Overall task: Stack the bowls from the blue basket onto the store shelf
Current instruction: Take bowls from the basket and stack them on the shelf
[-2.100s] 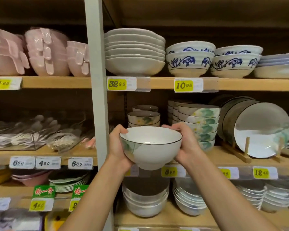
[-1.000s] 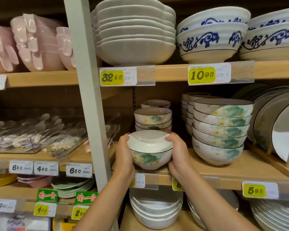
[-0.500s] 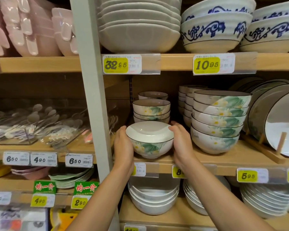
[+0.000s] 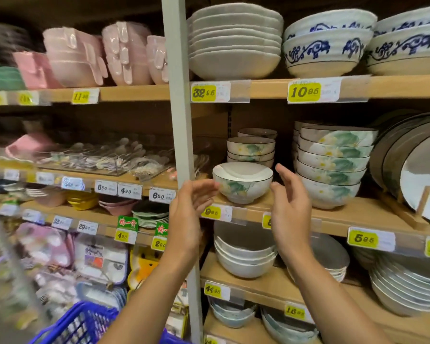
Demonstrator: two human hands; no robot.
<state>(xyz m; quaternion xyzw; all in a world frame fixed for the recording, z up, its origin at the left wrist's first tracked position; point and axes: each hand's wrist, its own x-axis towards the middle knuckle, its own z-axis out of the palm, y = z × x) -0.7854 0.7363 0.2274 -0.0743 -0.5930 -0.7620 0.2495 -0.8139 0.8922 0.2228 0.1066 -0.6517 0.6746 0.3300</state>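
A white bowl with a green leaf pattern (image 4: 242, 182) stands upright near the front of the wooden middle shelf (image 4: 358, 214). My left hand (image 4: 188, 209) is just left of it, fingers relaxed, holding nothing. My right hand (image 4: 289, 207) is just right of it, fingers straight, also holding nothing. Neither hand touches the bowl. Behind it is a short stack of matching bowls (image 4: 250, 150), and to the right a taller stack of larger ones (image 4: 333, 165). A corner of the blue basket (image 4: 77, 324) shows at the bottom left.
A grey upright post (image 4: 181, 132) stands directly beside my left hand. Plates lean in a wooden rack (image 4: 412, 167) at the right. White bowls (image 4: 243, 254) fill the shelf below, and plates and blue-patterned bowls (image 4: 325, 45) the shelf above.
Both hands have let go of the leaf bowl and drawn back towards me; the bowl now stands alone on the shelf. The view has swung left and down, bringing the basket in.
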